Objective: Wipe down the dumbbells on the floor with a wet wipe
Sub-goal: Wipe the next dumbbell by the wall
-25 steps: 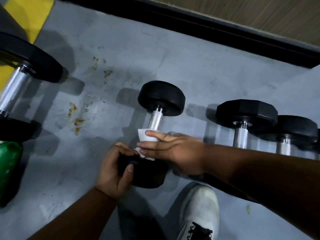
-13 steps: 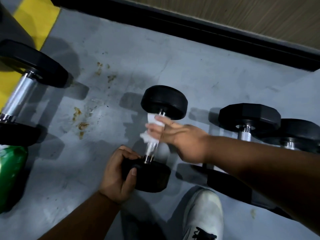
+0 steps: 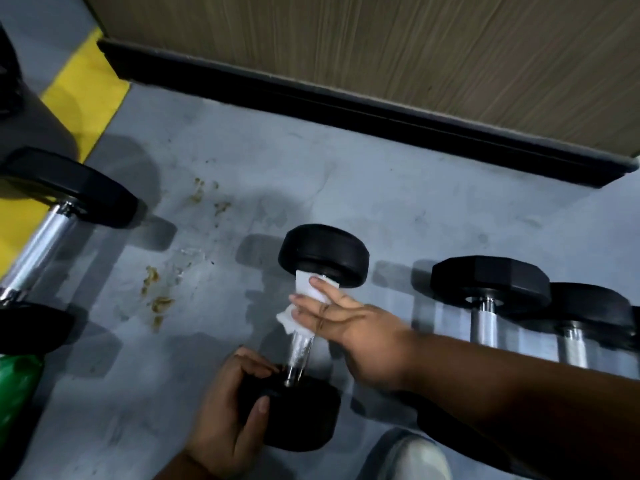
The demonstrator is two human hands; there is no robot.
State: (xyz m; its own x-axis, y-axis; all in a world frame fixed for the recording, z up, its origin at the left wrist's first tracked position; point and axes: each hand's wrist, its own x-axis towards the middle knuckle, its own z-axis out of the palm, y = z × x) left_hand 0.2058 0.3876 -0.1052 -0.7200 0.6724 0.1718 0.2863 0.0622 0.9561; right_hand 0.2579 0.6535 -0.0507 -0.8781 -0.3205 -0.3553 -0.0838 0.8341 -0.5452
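A small black dumbbell (image 3: 322, 252) with a chrome handle (image 3: 299, 351) lies on the grey floor, pointing away from me. My left hand (image 3: 225, 410) grips its near head (image 3: 304, 420) from the left side. My right hand (image 3: 356, 327) holds a white wet wipe (image 3: 306, 289) around the far end of the handle, right against the far head. Its fingers lie over the wipe and the thumb is hidden. A corner of the wipe hangs out to the left.
A bigger dumbbell (image 3: 45, 244) lies at the left, with a green object (image 3: 15, 386) below it. Two more dumbbells (image 3: 488, 285) (image 3: 588, 313) lie at the right behind my forearm. My white shoe (image 3: 412, 459) is at the bottom. A black baseboard (image 3: 346, 109) runs along the wall.
My right hand slid the wipe along the handle from the near head up to the far head. My left hand kept its grip. The view tilted up toward the wall.
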